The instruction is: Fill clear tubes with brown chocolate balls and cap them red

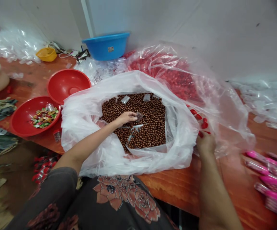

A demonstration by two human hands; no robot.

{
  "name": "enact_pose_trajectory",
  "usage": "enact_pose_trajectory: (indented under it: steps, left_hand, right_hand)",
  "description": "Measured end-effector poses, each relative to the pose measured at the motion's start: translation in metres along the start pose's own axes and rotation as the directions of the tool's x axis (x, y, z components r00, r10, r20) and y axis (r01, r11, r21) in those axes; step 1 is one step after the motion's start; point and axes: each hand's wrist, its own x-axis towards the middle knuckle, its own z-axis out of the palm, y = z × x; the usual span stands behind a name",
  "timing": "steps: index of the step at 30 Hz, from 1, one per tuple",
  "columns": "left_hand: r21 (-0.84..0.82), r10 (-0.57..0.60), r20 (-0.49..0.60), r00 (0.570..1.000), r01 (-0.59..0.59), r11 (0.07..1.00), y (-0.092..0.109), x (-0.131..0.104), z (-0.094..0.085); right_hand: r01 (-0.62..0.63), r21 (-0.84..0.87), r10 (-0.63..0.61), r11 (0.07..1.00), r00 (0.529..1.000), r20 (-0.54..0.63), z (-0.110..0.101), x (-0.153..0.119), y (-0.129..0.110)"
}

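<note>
Brown balls point(150, 127) fill a large white plastic bag point(81, 118), its mouth rolled open. Over them my left hand point(127, 118) pinches a small clear container point(139, 117) that looks filled with brown balls. Two more clear containers point(125, 99) lie on the balls, near the bag's far side. To the right of the white bag, my right hand point(205, 142) is at several small red pieces point(198, 117) by the clear bag of red pieces point(181, 80). Its fingers are partly hidden and blurred, with a red piece at their tips.
Two red bowls stand at the left, one point(67, 81) bare inside, one point(18, 118) with wrapped sweets point(44, 118). A blue basin point(107, 46) is behind. Pink-capped tubes point(270, 175) lie at the right, clear containers point(268, 99) beyond them.
</note>
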Motion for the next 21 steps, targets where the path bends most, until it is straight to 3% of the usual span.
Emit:
enact_pose_trajectory:
  steps: [3, 6, 9, 11, 14, 18, 21]
  left_hand:
    - [-0.033, 0.058, 0.007, 0.998, -0.058, 0.998, 0.009, -0.015, -0.002]
    - [-0.089, 0.162, 0.055, 0.985, -0.157, 0.984, 0.021, -0.044, -0.003]
    - [-0.166, 0.219, 0.117, 0.969, -0.198, 0.966, 0.029, -0.076, 0.001]
    - [-0.217, 0.217, 0.135, 0.967, -0.185, 0.958, 0.031, -0.092, 0.009]
    - [-0.268, 0.199, 0.159, 0.967, -0.151, 0.952, 0.030, -0.107, 0.025]
    - [-0.247, 0.226, 0.163, 0.960, -0.182, 0.952, 0.023, -0.121, 0.040]
    - [-0.202, 0.227, 0.131, 0.965, -0.198, 0.959, 0.018, -0.132, 0.042]
  right_hand:
    - [-0.069, 0.017, 0.068, 0.997, 0.998, 0.007, -0.009, -0.008, -0.004]
    - [-0.130, 0.053, 0.134, 0.990, 0.987, -0.087, -0.024, -0.015, -0.021]
    - [-0.197, 0.386, 0.294, 0.901, 0.932, -0.211, -0.046, -0.024, -0.062]
    - [-0.184, 0.702, 0.348, 0.688, 0.932, -0.097, -0.060, -0.033, -0.101]
    - [-0.175, 0.899, 0.216, 0.401, 0.972, 0.092, -0.076, -0.052, -0.164]
    - [-0.220, 0.975, 0.069, -0.037, 0.972, 0.223, -0.079, -0.080, -0.230]
    - [-0.311, 0.931, -0.001, -0.191, 0.948, 0.317, -0.073, -0.094, -0.255]
